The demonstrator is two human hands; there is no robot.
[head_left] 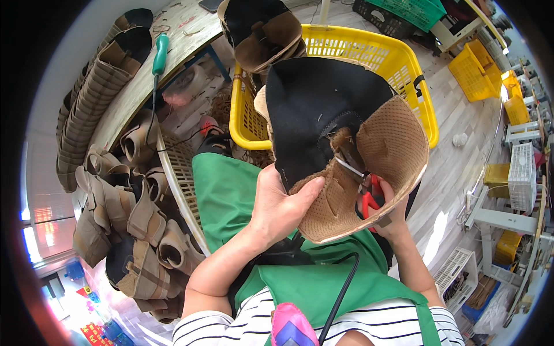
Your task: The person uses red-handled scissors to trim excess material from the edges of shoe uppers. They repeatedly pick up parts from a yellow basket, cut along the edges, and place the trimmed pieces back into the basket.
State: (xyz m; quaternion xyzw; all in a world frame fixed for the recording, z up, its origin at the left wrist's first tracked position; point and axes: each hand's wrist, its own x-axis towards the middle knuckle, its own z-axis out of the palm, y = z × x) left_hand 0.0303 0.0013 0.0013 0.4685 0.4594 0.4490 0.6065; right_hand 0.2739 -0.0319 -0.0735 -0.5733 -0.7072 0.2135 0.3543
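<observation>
A sewn brown and black fabric piece (329,109), which looks like a boot upper, is held up in front of me with its inside facing me. It has a smooth black panel and brown dotted mesh lining. My left hand (283,202) grips its near left edge, thumb on the inside and fingers behind. In my right hand (390,210) is a pair of red-handled scissors (369,203), partly covered by my fingers. Their metal blades point up and left into the fuzzy folded edge at the middle of the piece. Whether the blades are apart cannot be made out.
A yellow basket (427,109) stands ahead, with similar pieces (268,37) stacked at its left edge. On the left, a bench (190,23) bears a green-handled corded tool (160,55) and a row of nested pieces (98,92). More rolled pieces (138,213) fill a cream basket (179,179).
</observation>
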